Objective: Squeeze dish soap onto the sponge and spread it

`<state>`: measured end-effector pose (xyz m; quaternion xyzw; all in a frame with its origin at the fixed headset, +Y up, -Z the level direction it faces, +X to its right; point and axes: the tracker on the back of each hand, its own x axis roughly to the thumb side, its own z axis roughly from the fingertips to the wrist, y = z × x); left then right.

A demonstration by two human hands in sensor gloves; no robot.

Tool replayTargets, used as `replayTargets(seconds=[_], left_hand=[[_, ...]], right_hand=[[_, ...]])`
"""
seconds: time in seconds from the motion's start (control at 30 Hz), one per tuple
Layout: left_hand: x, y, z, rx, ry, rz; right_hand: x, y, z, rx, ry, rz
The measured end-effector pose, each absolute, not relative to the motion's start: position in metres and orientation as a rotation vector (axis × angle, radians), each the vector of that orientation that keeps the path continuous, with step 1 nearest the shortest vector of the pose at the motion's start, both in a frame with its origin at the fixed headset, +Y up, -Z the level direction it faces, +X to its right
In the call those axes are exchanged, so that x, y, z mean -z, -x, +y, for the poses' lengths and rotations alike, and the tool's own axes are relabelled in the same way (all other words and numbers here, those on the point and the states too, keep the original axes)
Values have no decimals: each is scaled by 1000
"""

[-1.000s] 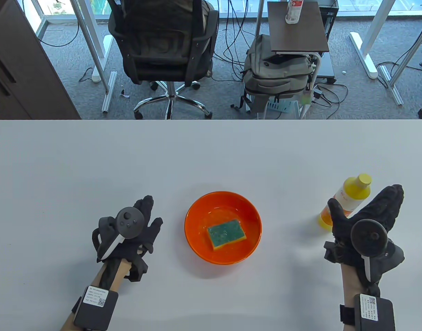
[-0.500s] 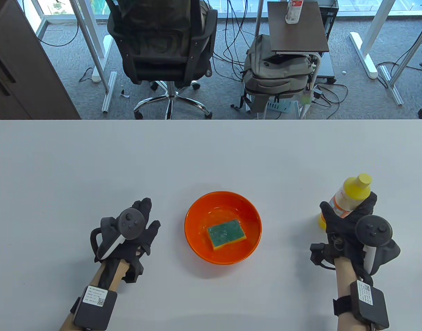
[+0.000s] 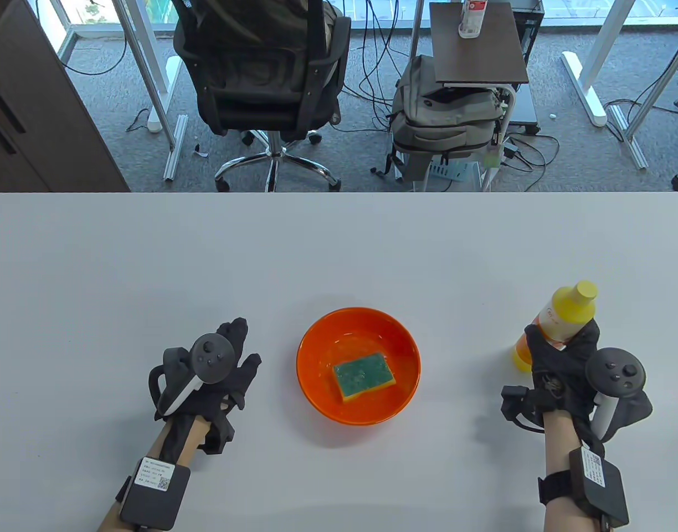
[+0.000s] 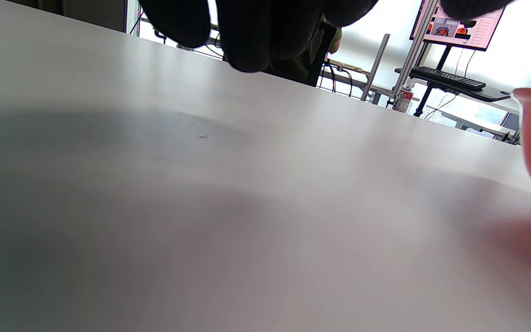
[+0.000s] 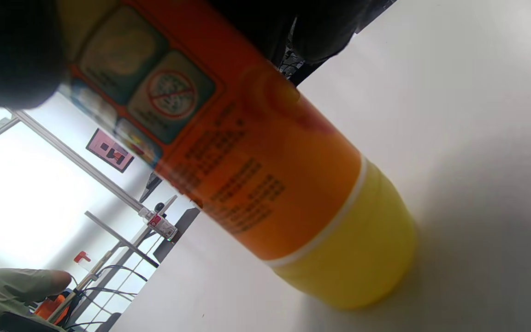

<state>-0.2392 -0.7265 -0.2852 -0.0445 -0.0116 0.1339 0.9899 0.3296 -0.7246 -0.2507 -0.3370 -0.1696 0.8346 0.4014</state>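
Table view shows my right hand (image 3: 563, 366) wrapped around the dish soap bottle (image 3: 560, 321), which stands on the table (image 3: 339, 249); my left hand (image 3: 206, 377) rests spread beside the bowl (image 3: 317, 382) holding the sponge (image 3: 364, 376).

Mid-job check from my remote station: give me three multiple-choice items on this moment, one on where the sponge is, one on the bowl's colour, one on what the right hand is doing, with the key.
1. Where does the sponge lie?
A. on the bare table
B. inside the bowl
C. in the left hand

2. What colour is the bowl?
A. orange
B. white
C. blue

3. What is the right hand doing?
A. resting flat on the table
B. pressing the sponge
C. gripping the soap bottle

Key: 1 B, the table view shows the sponge on the bowl's floor. 2 A, its rim and wall are orange. 3 C, the gloved fingers wrap the bottle's body, which stands on the table with its cap still on; the left hand holds nothing.
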Motion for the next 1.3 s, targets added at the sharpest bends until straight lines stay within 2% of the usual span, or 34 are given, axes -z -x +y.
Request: replayTargets(seconds=[0.2,0.4,0.63,0.73,0.97,1.1,1.3], left_hand=[[281,233,-706,-371,39,-58],[266,209,-659,-551,-29,-211],[239,170,-607,-630,-148,-419],[232,157,-595,-654,-178,-485],[230,145,-600,-589,-165,-589],[229,145,-602,-561,-130,-661],[220,141,-598,-419,-212,-677]], right_hand=[[252,-312,-705,-2127,657,-487],[255,-270,-689,-2138,253,-483],[249,-215,-671,-2193,-124,-350],[245,-191,-671,-2265,-261,-259],[236,-147,-676,-2380,-502,-11],[233,-136,-678,-2413,-563,66],[230,-127,-680,-2383,-621,228]])
